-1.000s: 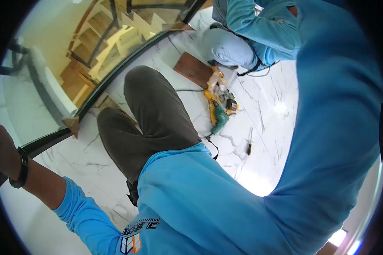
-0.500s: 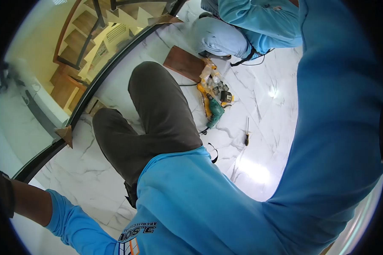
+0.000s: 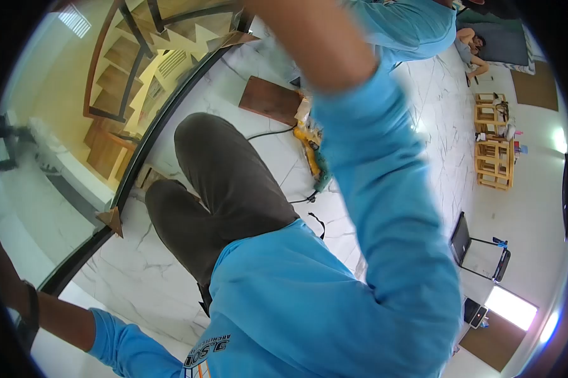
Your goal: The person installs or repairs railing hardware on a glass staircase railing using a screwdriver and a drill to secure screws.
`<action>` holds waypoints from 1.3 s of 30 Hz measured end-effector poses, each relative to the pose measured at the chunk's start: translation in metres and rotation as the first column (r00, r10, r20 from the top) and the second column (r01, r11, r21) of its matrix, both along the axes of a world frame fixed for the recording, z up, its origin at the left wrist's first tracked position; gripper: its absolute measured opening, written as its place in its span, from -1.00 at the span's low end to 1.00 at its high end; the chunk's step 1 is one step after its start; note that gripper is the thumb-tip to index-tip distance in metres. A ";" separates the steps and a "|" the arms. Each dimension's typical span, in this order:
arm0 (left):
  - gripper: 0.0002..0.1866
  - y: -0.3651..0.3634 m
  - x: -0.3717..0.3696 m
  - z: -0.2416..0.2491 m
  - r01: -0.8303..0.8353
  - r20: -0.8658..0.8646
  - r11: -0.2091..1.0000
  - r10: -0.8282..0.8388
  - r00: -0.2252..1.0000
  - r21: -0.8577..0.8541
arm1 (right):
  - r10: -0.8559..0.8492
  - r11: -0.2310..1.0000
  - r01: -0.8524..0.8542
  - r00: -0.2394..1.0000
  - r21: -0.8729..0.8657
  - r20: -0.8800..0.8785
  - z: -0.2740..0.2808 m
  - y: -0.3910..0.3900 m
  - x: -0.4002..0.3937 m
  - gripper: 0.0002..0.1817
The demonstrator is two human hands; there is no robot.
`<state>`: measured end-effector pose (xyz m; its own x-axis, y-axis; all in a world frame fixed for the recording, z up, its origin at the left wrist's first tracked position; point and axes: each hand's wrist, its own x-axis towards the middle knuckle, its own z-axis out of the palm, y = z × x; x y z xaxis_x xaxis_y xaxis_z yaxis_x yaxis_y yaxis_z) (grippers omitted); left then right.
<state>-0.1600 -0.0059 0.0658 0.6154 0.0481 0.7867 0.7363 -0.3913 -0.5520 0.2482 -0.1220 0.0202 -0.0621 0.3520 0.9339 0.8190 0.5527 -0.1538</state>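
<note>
My left forearm reaches to the lower left edge, a dark band round its wrist. Part of my left hand (image 3: pixel 4 274) shows there in dim light beside the glass panel (image 3: pixel 51 220); its fingers are hidden. My right forearm, blurred, crosses the upper middle, and my right hand lies beyond the top edge. Below that arm, partly covered by it, a green power drill (image 3: pixel 322 173) rests on the marble-look floor. Close to the drill are a yellow bag or wrapping (image 3: pixel 306 145) and a reddish-brown board (image 3: pixel 268 101).
A black rail (image 3: pixel 136 167) edges the glass, with a stairway (image 3: pixel 114 69) past it. A brown corner piece (image 3: pixel 112 220) sits on the rail. A co-worker in blue (image 3: pixel 410 28) is at the top. Far right are a wooden rack (image 3: pixel 495 142) and another person (image 3: pixel 470 47).
My right arm has swung left across the view, now covering part of the drill and hiding the screwdriver. The room at the right has come into sight. My left forearm shows slightly more.
</note>
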 end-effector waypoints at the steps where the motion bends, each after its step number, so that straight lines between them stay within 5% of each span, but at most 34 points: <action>1: -0.05 0.000 0.001 0.004 0.027 -0.042 1.000 -0.026 0.999 0.009 | -0.048 0.998 0.052 0.993 0.032 -0.110 -0.037 -0.018 0.017 -0.76; 3: -0.04 -0.006 0.011 0.004 0.033 -0.029 0.999 -0.034 0.999 -0.024 | -0.224 0.974 0.218 0.897 -0.062 -0.381 -0.133 -0.062 0.057 -0.78; 5: -0.04 -0.013 0.014 0.003 -0.064 -0.022 0.996 0.063 0.998 -0.061 | -0.710 0.689 0.249 0.424 -0.681 -0.563 -0.265 -0.139 0.088 -0.73; 6: -0.04 -0.015 0.013 0.003 -0.089 -0.028 0.994 0.088 0.996 -0.061 | -0.763 0.645 0.360 0.355 -0.674 -0.541 -0.326 -0.172 0.101 -0.74; 7: -0.04 -0.016 0.014 0.003 -0.109 -0.037 0.992 0.106 0.994 -0.064 | -0.886 0.447 0.350 0.298 -0.823 -0.355 -0.402 -0.222 0.126 -0.74; 9: -0.04 -0.024 0.020 0.000 -0.184 -0.011 0.976 0.184 0.983 -0.115 | -0.978 0.177 0.306 0.159 -0.935 -0.133 -0.467 -0.285 0.142 -0.74; 13: -0.05 -0.029 0.030 0.000 -0.204 -0.032 0.971 0.201 0.979 -0.122 | -0.994 -0.106 0.275 -0.034 -0.956 0.100 -0.522 -0.326 0.180 -0.74; 16: -0.01 -0.035 0.032 0.001 -0.309 -0.056 0.943 0.305 0.951 -0.126 | -0.948 -0.319 0.048 -0.038 -0.947 0.317 -0.530 -0.320 0.209 -0.66; 19: -0.01 -0.036 0.033 0.000 -0.268 -0.066 0.953 0.261 0.963 -0.139 | -0.895 -0.415 -0.063 -0.152 -0.907 0.420 -0.542 -0.311 0.225 -0.57; 22: 0.00 -0.035 0.031 0.000 -0.261 -0.043 0.951 0.258 0.965 -0.166 | -0.898 -0.380 -0.093 -0.204 -0.920 0.391 -0.547 -0.315 0.227 -0.44; 26: 0.02 -0.039 0.033 0.001 -0.335 -0.033 0.927 0.335 0.942 -0.168 | -0.874 -0.429 -0.074 -0.219 -0.900 0.434 -0.571 -0.329 0.233 -0.49; 31: 0.03 -0.033 0.032 -0.001 -0.306 -0.058 0.946 0.302 0.952 -0.104 | -0.890 -0.456 0.040 0.003 -0.889 0.456 -0.564 -0.334 0.224 -0.50; 33: -0.07 -0.031 0.022 0.002 -0.324 -0.122 0.944 0.315 0.941 -0.063 | -0.750 -0.602 0.114 0.256 -0.790 0.609 -0.580 -0.344 0.235 -0.49; 36: -0.20 -0.029 -0.013 0.003 -0.388 -0.182 0.892 0.353 0.918 -0.231 | -0.330 -0.707 0.394 0.551 -0.587 0.767 -0.607 -0.355 0.254 -0.43; 37: -0.24 -0.030 -0.027 0.000 -0.413 -0.165 0.844 0.379 0.911 -0.343 | -0.558 -0.660 0.310 0.407 -0.684 0.723 -0.632 -0.365 0.258 -0.43; 39: -0.30 -0.031 -0.048 -0.003 -0.438 -0.102 0.725 0.459 0.883 -0.532 | -0.485 -0.719 0.249 0.489 -0.649 0.725 -0.608 -0.350 0.258 -0.44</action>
